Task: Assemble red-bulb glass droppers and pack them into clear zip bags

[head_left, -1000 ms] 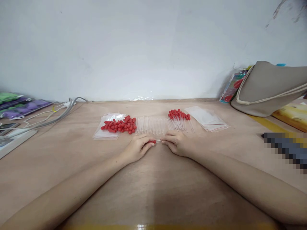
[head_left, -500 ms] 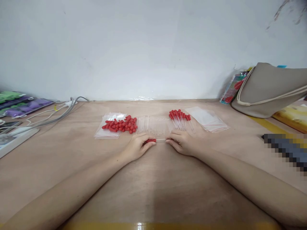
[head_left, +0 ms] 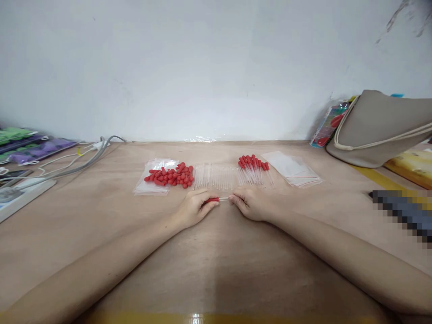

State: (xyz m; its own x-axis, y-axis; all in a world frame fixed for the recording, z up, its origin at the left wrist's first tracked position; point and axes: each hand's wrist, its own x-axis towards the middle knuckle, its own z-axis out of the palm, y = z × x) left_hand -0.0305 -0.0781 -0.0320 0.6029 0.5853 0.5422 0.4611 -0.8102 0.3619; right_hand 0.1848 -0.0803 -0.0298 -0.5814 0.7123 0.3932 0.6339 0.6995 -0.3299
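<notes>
My left hand (head_left: 195, 207) pinches a red rubber dropper bulb (head_left: 212, 199) between thumb and fingers. A clear glass tube (head_left: 223, 199) runs from the bulb's open end to my right hand (head_left: 248, 203), whose fingers are closed on the tube. Behind my hands lies a row of bare clear tubes (head_left: 212, 176). Left of that row is a heap of loose red bulbs (head_left: 172, 175), partly on clear plastic bags (head_left: 148, 185). To the right, several droppers with red bulbs fitted (head_left: 253, 166) lie side by side.
More flat zip bags (head_left: 292, 167) lie at the right of the droppers. A grey-brown bag (head_left: 381, 128) stands at the far right, with a pixelated dark object (head_left: 401, 211) nearer. Cables (head_left: 84, 166) and green and purple packs (head_left: 33, 146) are at the left.
My right hand has moved slightly left toward the bulb, and less of the tube shows between my hands. My left hand stays nearly still.
</notes>
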